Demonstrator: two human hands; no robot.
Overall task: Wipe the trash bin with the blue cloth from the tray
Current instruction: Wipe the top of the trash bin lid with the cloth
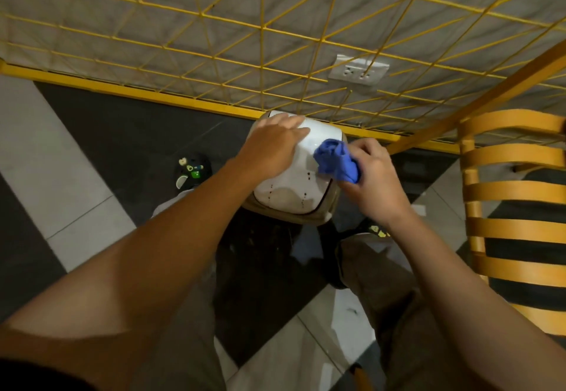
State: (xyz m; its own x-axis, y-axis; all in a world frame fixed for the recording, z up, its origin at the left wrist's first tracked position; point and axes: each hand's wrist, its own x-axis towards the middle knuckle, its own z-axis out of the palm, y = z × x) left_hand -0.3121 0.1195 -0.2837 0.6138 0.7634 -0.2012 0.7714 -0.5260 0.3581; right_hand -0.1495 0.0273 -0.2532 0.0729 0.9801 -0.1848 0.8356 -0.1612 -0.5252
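A small trash bin with a white lid and beige body stands on the floor against a yellow wire grid. My left hand lies flat on the lid's far left part, fingers spread. My right hand grips a bunched blue cloth and presses it against the lid's right edge. Small dark spots dot the near part of the lid. No tray is in view.
A yellow wire grid panel with a yellow base rail covers the wall behind the bin, with a wall socket behind it. An orange slatted chair stands at the right. My feet in dark shoes flank the bin on a grey and white tiled floor.
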